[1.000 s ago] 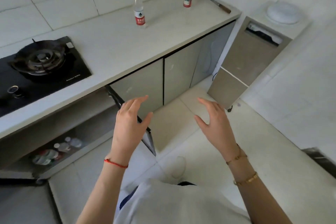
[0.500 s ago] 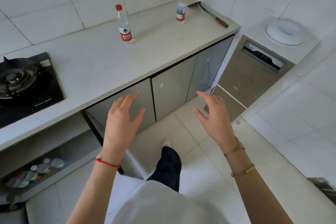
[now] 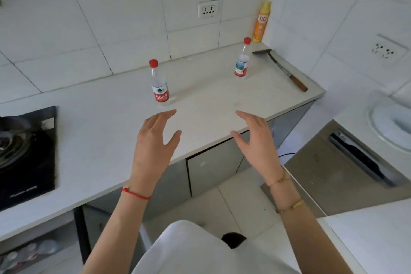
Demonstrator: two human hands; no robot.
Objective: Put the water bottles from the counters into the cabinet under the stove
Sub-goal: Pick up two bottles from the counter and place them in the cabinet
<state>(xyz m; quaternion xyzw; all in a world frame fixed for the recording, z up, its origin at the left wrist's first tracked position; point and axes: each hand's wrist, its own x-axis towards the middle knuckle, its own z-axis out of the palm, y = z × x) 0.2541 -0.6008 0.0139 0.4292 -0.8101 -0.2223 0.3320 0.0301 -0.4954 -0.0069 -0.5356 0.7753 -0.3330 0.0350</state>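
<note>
Two clear water bottles with red caps stand upright on the white counter (image 3: 106,131). The nearer bottle (image 3: 159,87) has a red label and is just beyond my left hand (image 3: 153,147). The farther bottle (image 3: 242,60) stands toward the back right corner, well beyond my right hand (image 3: 255,142). Both hands hover over the counter's front part, fingers spread, holding nothing. The open cabinet under the stove (image 3: 33,249) shows at the lower left with several bottles lying inside.
A black gas stove (image 3: 26,151) sits at the left. An orange bottle (image 3: 262,22) stands in the back corner, a knife with a wooden handle (image 3: 282,69) beside it. A low grey appliance (image 3: 347,162) with a white lid is at the right.
The view has risen from the open cabinet to the counter. Both empty hands lifted up and forward over the counter, closer to the two bottles.
</note>
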